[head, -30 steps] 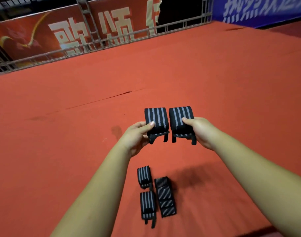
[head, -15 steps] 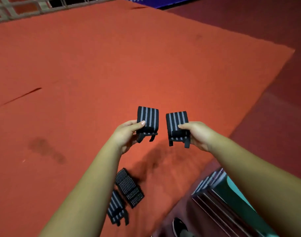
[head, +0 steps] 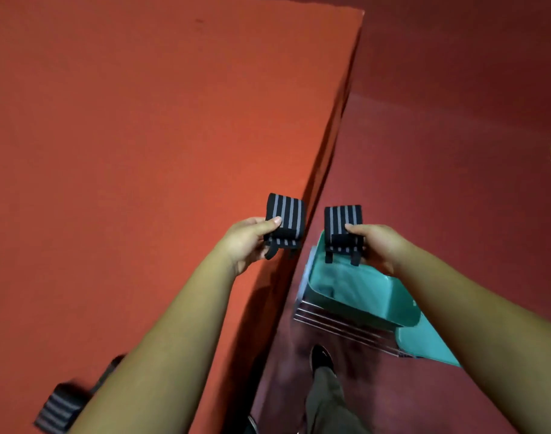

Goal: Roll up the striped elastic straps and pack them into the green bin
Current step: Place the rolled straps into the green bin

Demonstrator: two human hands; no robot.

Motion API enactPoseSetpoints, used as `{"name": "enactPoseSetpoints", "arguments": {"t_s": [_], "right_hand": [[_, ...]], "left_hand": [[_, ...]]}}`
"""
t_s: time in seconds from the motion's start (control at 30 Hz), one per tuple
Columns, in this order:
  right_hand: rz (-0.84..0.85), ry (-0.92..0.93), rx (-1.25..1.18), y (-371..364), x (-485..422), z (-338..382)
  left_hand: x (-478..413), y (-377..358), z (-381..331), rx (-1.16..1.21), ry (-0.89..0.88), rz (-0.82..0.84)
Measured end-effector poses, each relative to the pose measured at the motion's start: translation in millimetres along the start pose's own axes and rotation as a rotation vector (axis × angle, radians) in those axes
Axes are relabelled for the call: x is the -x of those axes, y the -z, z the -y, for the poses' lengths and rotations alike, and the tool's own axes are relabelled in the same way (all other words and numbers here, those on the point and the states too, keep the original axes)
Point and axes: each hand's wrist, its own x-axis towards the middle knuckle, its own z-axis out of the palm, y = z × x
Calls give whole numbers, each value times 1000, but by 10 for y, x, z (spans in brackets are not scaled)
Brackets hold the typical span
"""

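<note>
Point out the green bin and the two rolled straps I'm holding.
green bin (head: 371, 296): head view, bare inner wall.
left strap (head: 286, 213): head view, middle of its striped face.
right strap (head: 343, 216): head view, middle of its striped face.

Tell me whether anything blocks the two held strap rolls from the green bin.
Nothing visible does. The right hand holds the right roll above the open green bin's far rim; the left hand holds the left roll over the table edge beside it.
</note>
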Motion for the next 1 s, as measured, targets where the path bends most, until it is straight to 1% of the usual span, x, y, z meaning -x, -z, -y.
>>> {"name": "enactPoseSetpoints", "arguments": {"t_s": [0.2, 0.3, 0.4, 0.5, 0.57, 0.67, 0.73, 0.83, 0.9, 1.0], "right_hand": [[11, -155, -34, 835, -514, -264], [15, -211, -57, 1090, -733, -401], [14, -256, -24, 1240, -899, -531], [35, -289, 48, 1347, -1117, -771], [33, -332, 70, 1360, -1207, -927], [-7, -369, 98, 1333, -1362, -1201], [-19, -363, 129, 1313, -1501, -1399], [-34, -344, 193, 1298, -1752, -1705], [-28, -347, 274, 1278, -1868, -1820], [-25, -345, 328, 1232, -2072, -1968]], "left_hand": [[-787, -916, 297, -66, 141, 14], [-1046, -1217, 430, -102, 186, 0], [-1230, -1438, 593, -185, 192, -52], [-1455, -1561, 857, -353, 161, -136], [-1551, -1626, 1030, -483, 160, -138], [-1685, -1712, 1329, -614, 210, -150], [-1774, -1765, 1528, -680, 244, -168], [-1971, -1790, 1842, -696, 299, -221], [-2061, -1797, 1959, -678, 328, -254], [-2182, -1818, 2078, -646, 337, -291]]}}
